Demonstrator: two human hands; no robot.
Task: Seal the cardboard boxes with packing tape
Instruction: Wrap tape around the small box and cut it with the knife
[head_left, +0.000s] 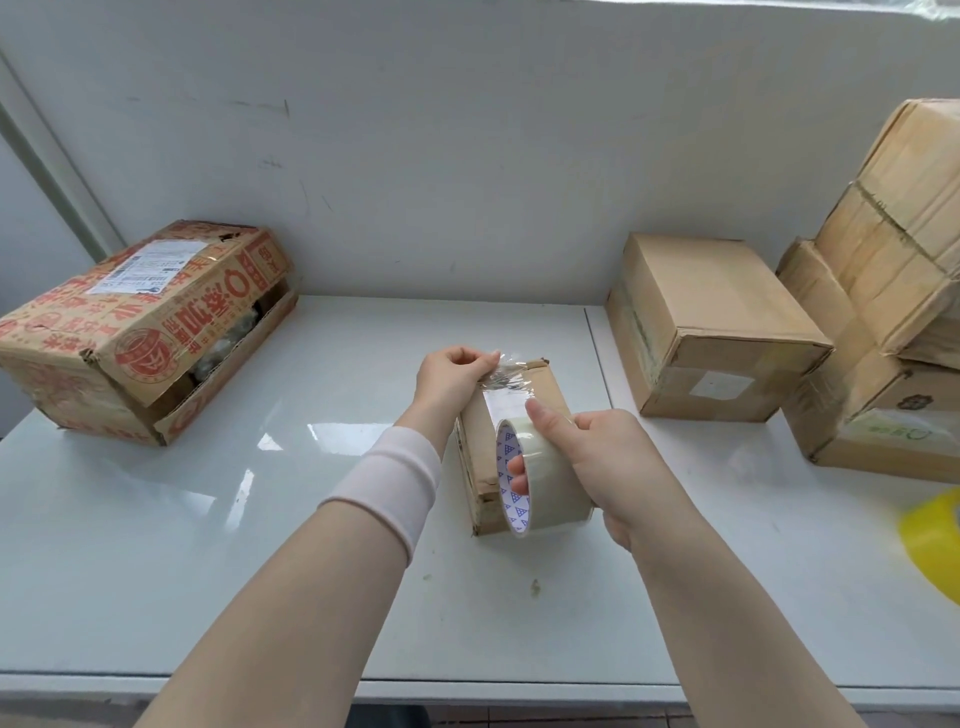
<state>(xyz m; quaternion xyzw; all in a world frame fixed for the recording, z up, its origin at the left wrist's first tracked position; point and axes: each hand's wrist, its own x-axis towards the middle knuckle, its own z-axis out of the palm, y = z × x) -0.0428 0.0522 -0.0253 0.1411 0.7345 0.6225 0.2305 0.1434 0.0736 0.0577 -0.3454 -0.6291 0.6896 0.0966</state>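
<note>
Fingers, left hand (451, 374): I am pinching the free end of the clear crinkled tape strip (503, 375) between thumb and fingertips.
Fingers, right hand (613, 457): I am gripping the roll of clear packing tape (553, 480), fingers hooked through its core, index finger lying extended on top.
Task item: small brown cardboard box (553, 389) is sitting mid-table on the glossy white table (260, 493), beneath both hands.
Surroundings: red-printed cardboard carton (130, 332) is sitting far left; plain brown cardboard boxes (717, 322) are stacking up at right.

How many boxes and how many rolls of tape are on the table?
Brown cardboard boxes: 5 (red-printed box, small middle box, plain box, lower stacked box, upper taped box)
Packing-tape rolls: 2 (clear roll in the right hand, yellow roll)
Total: 7
</note>
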